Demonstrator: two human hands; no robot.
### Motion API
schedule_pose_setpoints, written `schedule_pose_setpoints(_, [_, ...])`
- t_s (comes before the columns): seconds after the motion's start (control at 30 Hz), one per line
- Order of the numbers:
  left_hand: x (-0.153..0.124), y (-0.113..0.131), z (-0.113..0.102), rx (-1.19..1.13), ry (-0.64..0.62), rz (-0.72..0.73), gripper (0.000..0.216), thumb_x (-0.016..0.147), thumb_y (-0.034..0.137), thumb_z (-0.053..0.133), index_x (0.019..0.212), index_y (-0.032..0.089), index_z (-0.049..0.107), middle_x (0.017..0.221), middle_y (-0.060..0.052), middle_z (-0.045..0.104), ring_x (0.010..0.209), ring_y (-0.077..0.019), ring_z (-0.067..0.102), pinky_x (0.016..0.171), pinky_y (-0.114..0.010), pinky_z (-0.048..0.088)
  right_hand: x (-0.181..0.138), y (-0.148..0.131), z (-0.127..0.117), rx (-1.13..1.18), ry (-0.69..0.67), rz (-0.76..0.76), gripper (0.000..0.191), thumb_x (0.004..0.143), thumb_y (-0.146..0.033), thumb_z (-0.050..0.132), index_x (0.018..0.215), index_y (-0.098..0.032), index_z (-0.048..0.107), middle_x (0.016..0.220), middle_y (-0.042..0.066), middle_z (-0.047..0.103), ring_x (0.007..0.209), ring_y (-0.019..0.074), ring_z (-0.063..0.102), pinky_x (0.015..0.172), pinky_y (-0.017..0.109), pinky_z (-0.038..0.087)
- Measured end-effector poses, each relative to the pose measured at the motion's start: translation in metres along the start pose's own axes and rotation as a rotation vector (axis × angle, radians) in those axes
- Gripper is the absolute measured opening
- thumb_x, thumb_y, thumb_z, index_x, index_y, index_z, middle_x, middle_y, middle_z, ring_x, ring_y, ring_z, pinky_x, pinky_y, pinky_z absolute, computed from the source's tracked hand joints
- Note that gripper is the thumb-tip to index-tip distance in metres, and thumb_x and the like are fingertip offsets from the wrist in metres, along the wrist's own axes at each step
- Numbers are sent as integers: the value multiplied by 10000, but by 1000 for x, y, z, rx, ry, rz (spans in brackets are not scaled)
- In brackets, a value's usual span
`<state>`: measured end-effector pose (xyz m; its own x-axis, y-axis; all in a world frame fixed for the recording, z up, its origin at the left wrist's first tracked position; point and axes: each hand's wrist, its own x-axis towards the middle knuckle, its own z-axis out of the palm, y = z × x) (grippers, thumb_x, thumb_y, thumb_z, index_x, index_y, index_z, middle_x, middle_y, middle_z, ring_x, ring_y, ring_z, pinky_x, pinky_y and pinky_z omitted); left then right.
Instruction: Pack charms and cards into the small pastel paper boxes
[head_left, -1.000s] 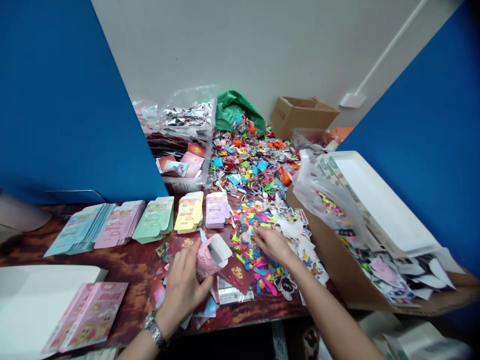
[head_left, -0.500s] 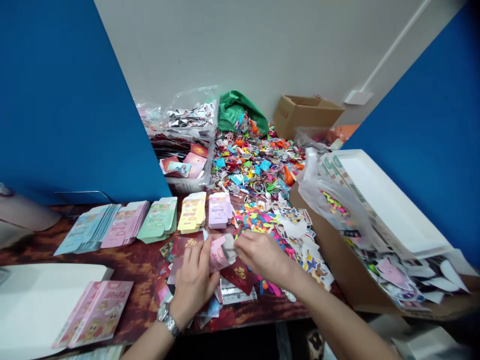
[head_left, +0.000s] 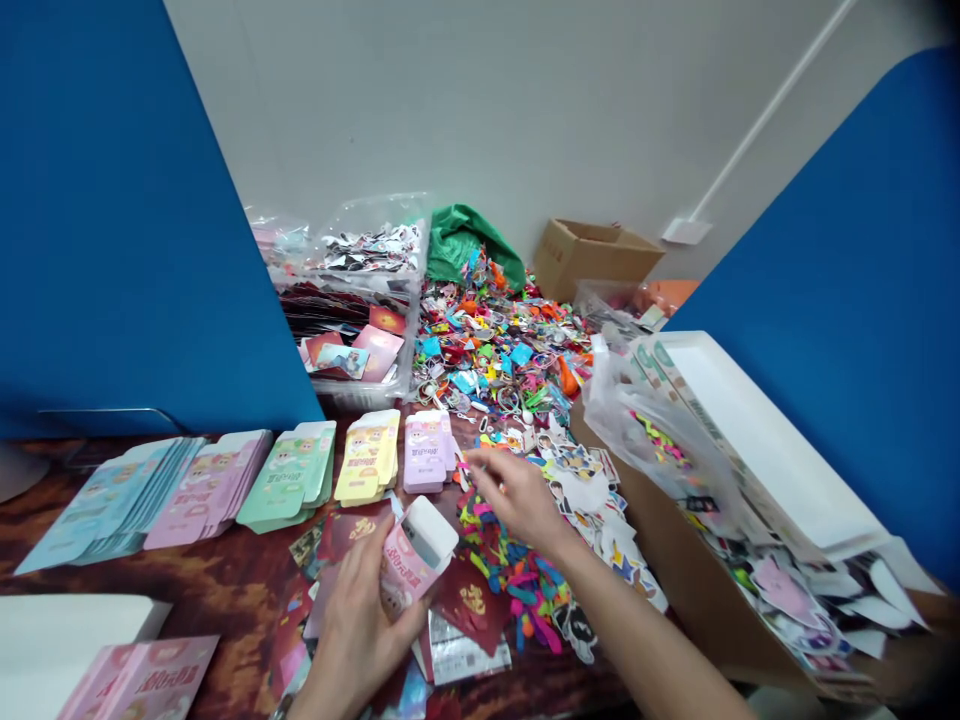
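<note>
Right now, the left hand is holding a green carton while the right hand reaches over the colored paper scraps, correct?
Not quite: the carton in the left hand is pink with a white flap, not green, as the head view shows. The right hand is indeed over the colored paper scraps.
</note>
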<state>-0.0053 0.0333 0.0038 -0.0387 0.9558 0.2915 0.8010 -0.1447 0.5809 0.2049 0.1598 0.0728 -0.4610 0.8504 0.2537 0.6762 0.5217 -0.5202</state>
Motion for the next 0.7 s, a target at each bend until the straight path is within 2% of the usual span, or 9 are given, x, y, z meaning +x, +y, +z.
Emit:
schedule_pose_setpoints(0.03, [0,-1,-1,0,3,4,763,754,316,651,1427,202,309,1333,-138,547,1196,-301,560,945,-460,511,15,16,2,-139,-33,116,267,989,-255,407,1158,-215,610,1088,34,703,967,143,656,847,239,489])
schedule_pose_setpoints(0.07, [1,-2,-2,1,10,16,768,753,311,653,1430,210,306,1331,-134,553,1189,-298,571,925,-448,527,32,33,6,-197,-48,167,274,985,-229,407,1161,-195,614,1092,48,703,984,152,652,860,246,482])
schedule_pose_setpoints(0.17, [0,-8,-3,10,50,54,800,750,318,663,1450,231,284,1322,-127,571,1168,-299,595,884,-434,554,80,77,21,-316,-92,246,267,968,-172,427,1142,-158,628,1099,89,692,1027,181,633,901,291,469])
schedule_pose_setpoints(0.27, [0,-15,-2,25,67,70,840,742,332,676,1469,251,265,1312,-122,586,1142,-307,613,863,-439,565,115,102,38,-421,-173,285,222,958,-254,519,1124,-149,622,1117,92,658,1026,198,621,908,371,490])
schedule_pose_setpoints(0.33, [0,-18,-2,33,78,76,859,740,348,679,1478,257,251,1304,-120,594,1123,-314,622,843,-442,572,128,109,46,-484,-223,298,266,939,-327,568,1138,-154,606,1158,82,624,1020,203,615,893,415,508])
schedule_pose_setpoints(0.43, [3,-19,-5,17,74,72,855,753,351,664,1486,259,234,1309,-114,595,1123,-314,621,844,-438,573,136,114,47,-551,-278,286,278,942,-342,561,1151,-161,598,1188,85,606,1053,215,599,898,425,502])
schedule_pose_setpoints(0.57, [7,-20,-10,-11,50,61,827,763,336,651,1481,255,248,1328,-103,582,1145,-301,609,868,-425,571,130,118,33,-561,-320,210,289,998,-299,427,1201,-169,585,1190,115,626,1121,202,571,915,316,449])
schedule_pose_setpoints(0.7, [8,-21,-9,-7,28,53,812,769,341,647,1474,231,259,1335,-110,572,1164,-291,599,877,-415,573,112,121,14,-508,-405,109,267,987,-346,464,1218,-289,586,1146,-11,665,1047,103,602,899,176,414])
